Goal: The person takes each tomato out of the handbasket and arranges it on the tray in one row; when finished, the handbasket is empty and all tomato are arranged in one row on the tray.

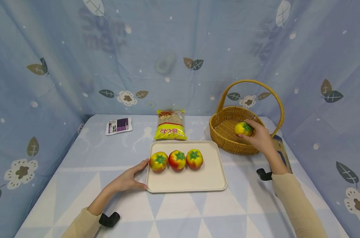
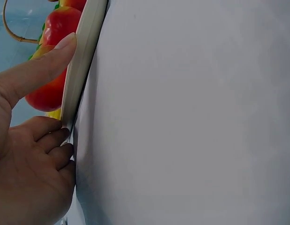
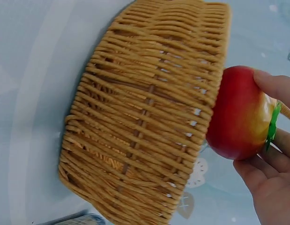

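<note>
My right hand [image 1: 261,137] grips a red-and-yellow tomato [image 1: 243,129] with a green leafy top, above the opening of a wicker basket [image 1: 227,142]. In the right wrist view the tomato [image 3: 238,112] appears beside the basket's rim, thumb on one side and fingers on the other. At the left edge of a cream tray [image 1: 189,183], my left hand [image 1: 127,178] rests with thumb and fingers spread apart, touching the rim. Three similar tomatoes [image 1: 177,160] sit in a row on the tray. The left wrist view shows the thumb [image 2: 46,65] against the tray's rim.
Behind the tray lies a yellow-and-clear food bag [image 1: 170,125]. A small purple-and-white packet [image 1: 119,126] is at the back left. The basket's tall handle [image 1: 280,102] arches over its opening. A flat dark-blue and brown item [image 1: 282,153] lies right of the basket, partly hidden by the right arm.
</note>
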